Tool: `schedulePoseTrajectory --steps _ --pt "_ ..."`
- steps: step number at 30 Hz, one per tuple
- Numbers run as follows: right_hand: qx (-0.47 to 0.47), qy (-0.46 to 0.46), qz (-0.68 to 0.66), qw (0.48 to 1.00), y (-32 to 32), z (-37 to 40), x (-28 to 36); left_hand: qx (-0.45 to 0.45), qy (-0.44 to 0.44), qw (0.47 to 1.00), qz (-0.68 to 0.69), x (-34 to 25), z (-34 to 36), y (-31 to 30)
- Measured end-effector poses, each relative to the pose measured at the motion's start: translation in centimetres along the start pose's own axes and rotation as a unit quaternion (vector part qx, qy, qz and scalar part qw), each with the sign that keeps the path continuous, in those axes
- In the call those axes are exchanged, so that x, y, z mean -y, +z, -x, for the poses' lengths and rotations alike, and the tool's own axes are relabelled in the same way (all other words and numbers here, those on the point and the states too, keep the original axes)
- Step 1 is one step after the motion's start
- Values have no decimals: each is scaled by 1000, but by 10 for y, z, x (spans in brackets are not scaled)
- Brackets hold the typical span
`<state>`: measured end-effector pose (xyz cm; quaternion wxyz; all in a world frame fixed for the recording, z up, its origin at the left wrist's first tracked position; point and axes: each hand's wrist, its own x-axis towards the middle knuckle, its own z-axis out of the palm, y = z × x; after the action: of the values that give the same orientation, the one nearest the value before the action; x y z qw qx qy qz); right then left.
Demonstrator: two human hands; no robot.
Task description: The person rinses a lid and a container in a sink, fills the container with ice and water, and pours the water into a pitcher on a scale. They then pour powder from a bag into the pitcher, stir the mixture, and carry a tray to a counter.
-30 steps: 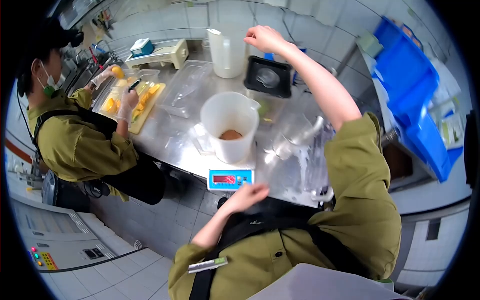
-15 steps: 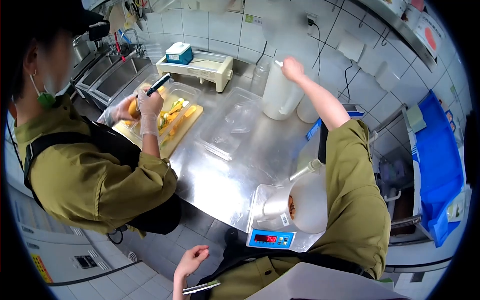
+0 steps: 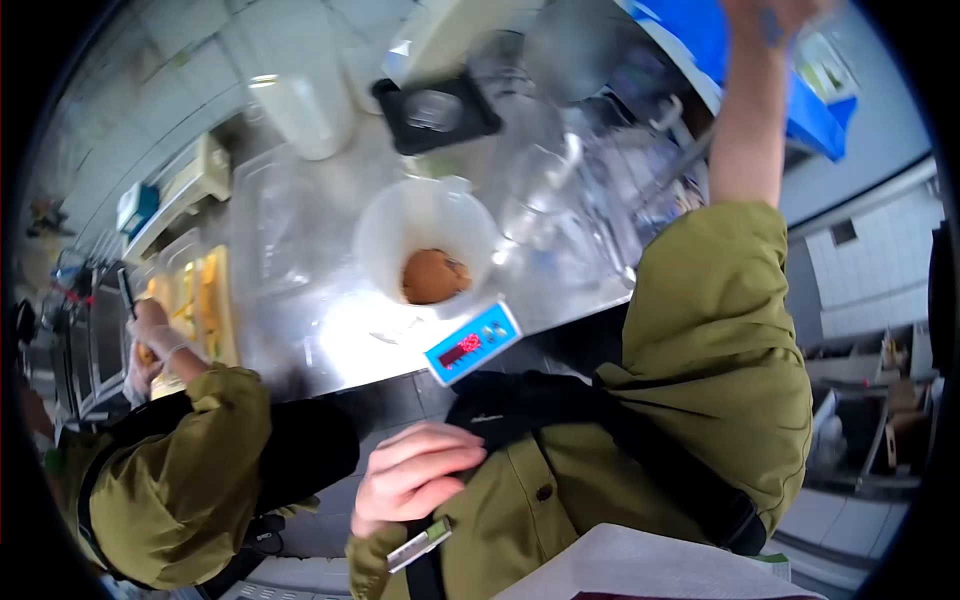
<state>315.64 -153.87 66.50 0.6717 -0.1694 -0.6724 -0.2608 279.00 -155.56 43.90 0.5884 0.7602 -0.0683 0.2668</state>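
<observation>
My left hand (image 3: 415,475) is held before my chest, its fingers pressed together and loosely curled, with no object visible in it. At the top right edge, my right hand (image 3: 775,18) is smeared by motion and partly cut off, beside a blue plastic sheet (image 3: 815,120). Its fingers cannot be made out. Between my arms, a translucent pitcher (image 3: 375,235) with a brown mass (image 3: 435,276) at its bottom stands on a digital scale (image 3: 494,331) with a blue front. The red digits are blurred.
Farther back on the steel table (image 3: 335,335) stand a white pitcher (image 3: 310,115) and a black holder (image 3: 435,115). Clear containers (image 3: 275,220) lie to the left. A co-worker's gloved hands (image 3: 155,345) work beside a tray of yellow pieces (image 3: 210,300).
My right hand has let go of the tall white pitcher and swung right toward the blue sheet. My left hand has risen to my chest. The view has turned right.
</observation>
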Motion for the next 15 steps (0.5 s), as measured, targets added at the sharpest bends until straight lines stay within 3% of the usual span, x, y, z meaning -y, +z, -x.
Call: schedulePoseTrajectory --steps 2,3,4,6,7,8,9,10,11,12,13,14,15 --pt "70 115 50 990 -48 18 77 65 106 989 84 10 -54 39" --pt "100 177 87 975 -67 32 110 77 86 993 5 11 -82 61" --pt "120 260 133 949 -82 51 134 -4 47 998 -34 13 -112 95" --pt "117 388 180 896 -103 88 158 -47 -22 997 53 48 -168 167" --pt "80 458 191 864 -111 110 163 -24 -68 980 186 70 -183 199" --pt "53 497 181 847 -126 128 161 -51 -83 958 270 90 -190 235" --pt "83 519 250 813 -150 148 157 -79 -95 929 349 107 -197 261" --pt "88 505 294 807 -172 169 162 -130 -119 923 343 120 -205 276" --pt "115 565 278 768 -195 184 182 -179 -141 915 332 130 -217 281" --pt "106 621 170 758 -212 213 203 -220 -165 865 419 138 -234 282" --pt "341 574 286 687 -209 202 229 -215 -167 858 435 142 -245 275" --pt "332 610 279 664 -198 198 243 -215 -196 847 445 150 -257 275" --pt "312 588 312 678 -198 207 244 -215 -228 835 452 159 -267 275"
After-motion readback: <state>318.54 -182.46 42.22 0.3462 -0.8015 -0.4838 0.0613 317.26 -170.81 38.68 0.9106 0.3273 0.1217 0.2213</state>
